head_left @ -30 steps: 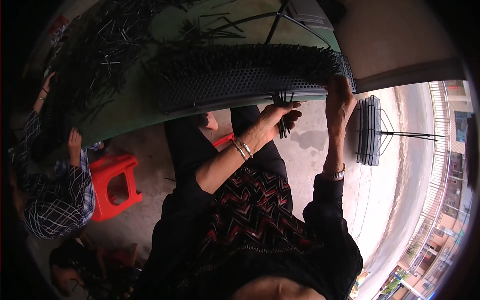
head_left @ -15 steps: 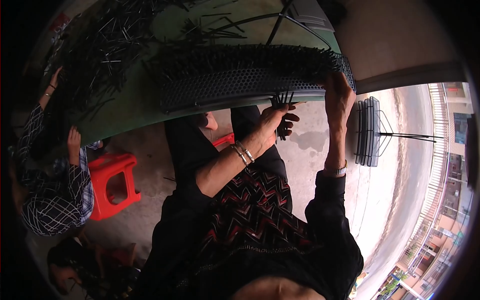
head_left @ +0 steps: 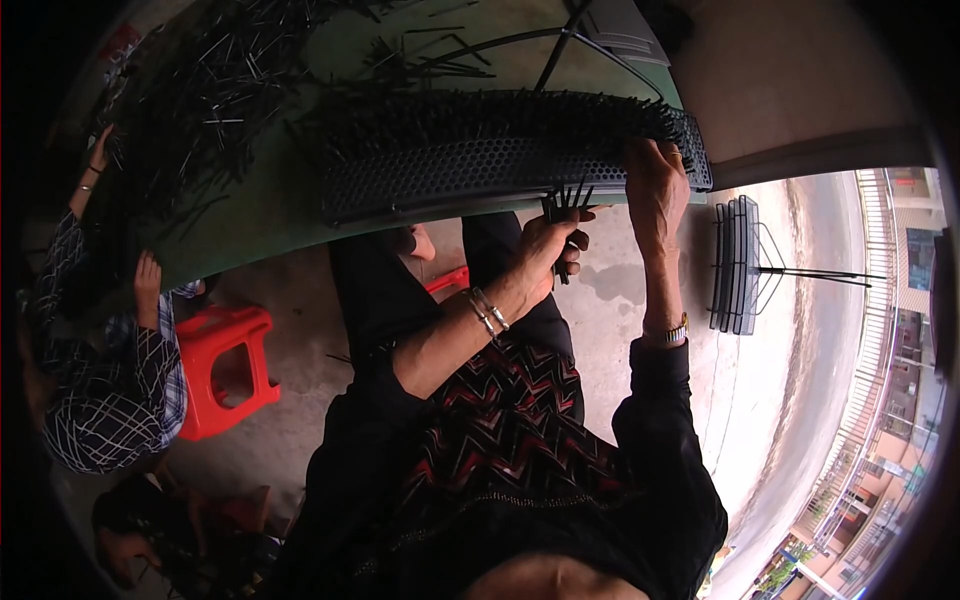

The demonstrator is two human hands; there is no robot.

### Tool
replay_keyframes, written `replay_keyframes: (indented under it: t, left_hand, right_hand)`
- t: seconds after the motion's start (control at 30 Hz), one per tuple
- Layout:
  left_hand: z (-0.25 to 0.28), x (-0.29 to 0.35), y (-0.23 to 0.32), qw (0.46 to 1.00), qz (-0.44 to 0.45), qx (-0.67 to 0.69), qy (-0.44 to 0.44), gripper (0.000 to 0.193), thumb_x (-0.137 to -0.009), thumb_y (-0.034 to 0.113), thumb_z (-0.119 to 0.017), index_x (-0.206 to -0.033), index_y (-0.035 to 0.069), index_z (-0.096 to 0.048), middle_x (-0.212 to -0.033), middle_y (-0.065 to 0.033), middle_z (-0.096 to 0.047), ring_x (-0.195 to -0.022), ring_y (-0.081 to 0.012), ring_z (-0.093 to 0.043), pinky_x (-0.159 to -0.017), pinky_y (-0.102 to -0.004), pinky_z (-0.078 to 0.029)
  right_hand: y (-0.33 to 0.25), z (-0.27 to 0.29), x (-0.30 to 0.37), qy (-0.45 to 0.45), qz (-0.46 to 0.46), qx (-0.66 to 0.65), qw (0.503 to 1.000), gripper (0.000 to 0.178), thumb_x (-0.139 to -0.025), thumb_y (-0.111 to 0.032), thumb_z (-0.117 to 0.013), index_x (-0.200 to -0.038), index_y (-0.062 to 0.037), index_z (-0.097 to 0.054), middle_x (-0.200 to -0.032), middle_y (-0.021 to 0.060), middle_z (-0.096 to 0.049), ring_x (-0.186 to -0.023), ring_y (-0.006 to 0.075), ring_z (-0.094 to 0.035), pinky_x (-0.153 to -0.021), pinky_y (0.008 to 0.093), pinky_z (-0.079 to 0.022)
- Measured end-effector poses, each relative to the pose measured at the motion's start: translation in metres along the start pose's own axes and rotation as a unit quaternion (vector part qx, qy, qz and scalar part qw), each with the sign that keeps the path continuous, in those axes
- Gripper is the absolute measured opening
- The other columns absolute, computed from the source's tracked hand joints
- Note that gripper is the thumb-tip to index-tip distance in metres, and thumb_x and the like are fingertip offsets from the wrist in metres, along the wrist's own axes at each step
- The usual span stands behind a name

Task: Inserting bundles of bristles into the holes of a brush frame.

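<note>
A long dark panel full of holes (head_left: 455, 170) lies along the near edge of the green table, dense black sticks (head_left: 480, 115) standing in its far rows. Its nearer rows show bare holes. My left hand (head_left: 545, 248), just below the panel's near edge, is closed around a bunch of thin black sticks (head_left: 568, 197) whose tips fan out above the fingers. At the panel's right part, my right hand (head_left: 658, 195) has its fingertips pinched together against the holes. Whatever is between those fingertips is hidden by the hand.
Loose black sticks (head_left: 235, 100) are heaped on the green tabletop (head_left: 240, 225). A black metal frame (head_left: 560, 35) rises behind the panel. At the left sits another person in a checked sleeve (head_left: 150, 365), beside a red stool (head_left: 225, 370). A wire rack (head_left: 737, 265) stands on the right.
My right hand has shifted a little left along the panel and slightly nearer. My left hand has closed further around its bunch of sticks. The person at the left has moved a hand slightly.
</note>
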State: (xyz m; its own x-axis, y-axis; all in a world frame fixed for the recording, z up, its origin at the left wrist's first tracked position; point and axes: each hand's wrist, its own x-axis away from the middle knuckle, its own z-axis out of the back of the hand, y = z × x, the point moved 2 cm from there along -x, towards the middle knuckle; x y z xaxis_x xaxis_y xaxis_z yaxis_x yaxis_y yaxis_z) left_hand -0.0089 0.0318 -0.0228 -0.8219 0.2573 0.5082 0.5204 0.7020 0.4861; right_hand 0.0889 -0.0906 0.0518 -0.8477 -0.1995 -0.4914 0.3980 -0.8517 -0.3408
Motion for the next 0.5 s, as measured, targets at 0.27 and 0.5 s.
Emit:
replay_keyframes:
  t: [0.27,0.5]
  left_hand:
    - [0.0,0.001,-0.001,0.999,-0.017,0.03,-0.006,0.025,-0.097,0.026,-0.054,-0.104,0.004,-0.063,-0.074,-0.0045,-0.056,-0.057,-0.0086,-0.04,-0.05,-0.024,-0.032]
    - [-0.004,0.012,0.005,0.998,-0.057,-0.018,-0.005,0.027,-0.096,0.029,-0.057,-0.105,0.005,-0.065,-0.078,-0.0058,-0.064,-0.062,-0.0085,-0.049,-0.049,-0.022,-0.034]
  right_hand:
    - [0.006,-0.008,0.009,-0.008,-0.027,0.116,0.993,0.022,-0.091,-0.027,-0.061,-0.111,-0.0223,-0.07,-0.098,0.0089,-0.059,-0.082,0.0265,-0.061,-0.069,0.0367,-0.049]
    - [0.0,0.005,0.028,-0.061,-0.087,-0.115,0.988,0.032,-0.091,-0.027,-0.065,-0.114,-0.0054,-0.067,-0.098,0.0088,-0.062,-0.085,0.0169,-0.062,-0.07,0.0307,-0.048]
